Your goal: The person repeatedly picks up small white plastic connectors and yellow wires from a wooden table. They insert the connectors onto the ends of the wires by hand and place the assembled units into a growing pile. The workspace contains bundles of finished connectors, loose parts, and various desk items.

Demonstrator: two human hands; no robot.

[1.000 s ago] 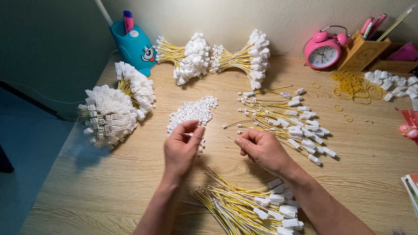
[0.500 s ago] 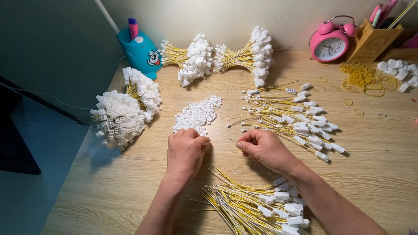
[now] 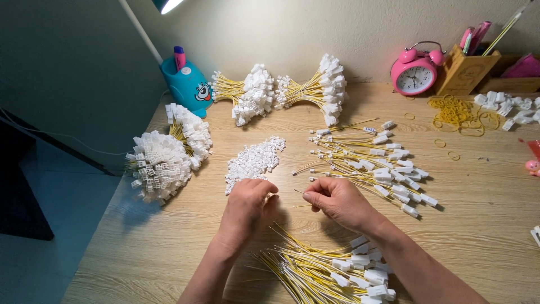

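My left hand (image 3: 246, 209) rests on the wooden desk (image 3: 478, 225) with its fingers curled at the near edge of a small pile of loose white plastic connectors (image 3: 254, 161); what it pinches is hidden. My right hand (image 3: 336, 201) pinches a thin yellow wire whose metal tip points left toward the left hand. To the right of the hands lies a loose spread of yellow wires with white connectors (image 3: 378, 163). Just below the hands lies a heap of yellow wires with white plugs (image 3: 326, 271).
Tied bundles of finished wires lie at the desk's left edge (image 3: 169, 152) and at the back (image 3: 250, 95) (image 3: 323, 90). A blue pen holder (image 3: 187, 84), a pink alarm clock (image 3: 415, 70), a wooden pen box (image 3: 466, 70), yellow rubber bands (image 3: 454, 114) and more white connectors (image 3: 509, 105) stand behind.
Both hands have drawn closer together and slightly toward me. The left hand has come down from the connector pile. The view has shifted a little.
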